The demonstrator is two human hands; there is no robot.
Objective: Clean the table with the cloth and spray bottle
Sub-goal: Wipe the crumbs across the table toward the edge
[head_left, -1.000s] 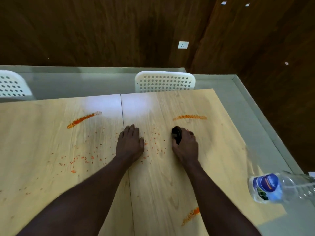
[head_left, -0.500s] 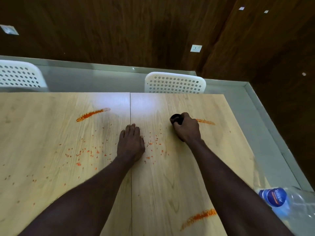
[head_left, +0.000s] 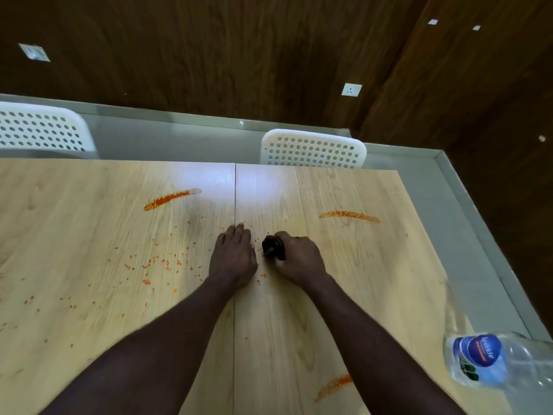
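"So, where are the hands?"

"Both are down on the pale wooden table (head_left: pixel 89 220). The left hand (head_left: pixel 235 256) lies flat, palm down, with its fingers straight and close together over the seam between the two tabletop panels."

"And the other?"

"The right hand (head_left: pixel 299 259) is just beside it, fingers curled round a small wad of black cloth (head_left: pixel 273 248) that it holds against the wood. The wad pokes out toward the left hand without touching it."

"What mess is there?"

"Orange crumbs (head_left: pixel 155 265) lie mostly to the left, with a few between the hands. There are three streaks too: the left smear (head_left: pixel 170 199) beyond the left hand, the right smear (head_left: pixel 348 217) beyond the right hand, and the near smear (head_left: pixel 333 386) by the right forearm."

"The bottle?"

"A clear plastic bottle (head_left: pixel 484 360) with a blue label is at the near right edge, blurred and well apart from both hands. I cannot tell whether it lies or stands. A white perforated chair back (head_left: pixel 312 151) stands behind the far edge, and a second chair back (head_left: pixel 42 130) is at far left."
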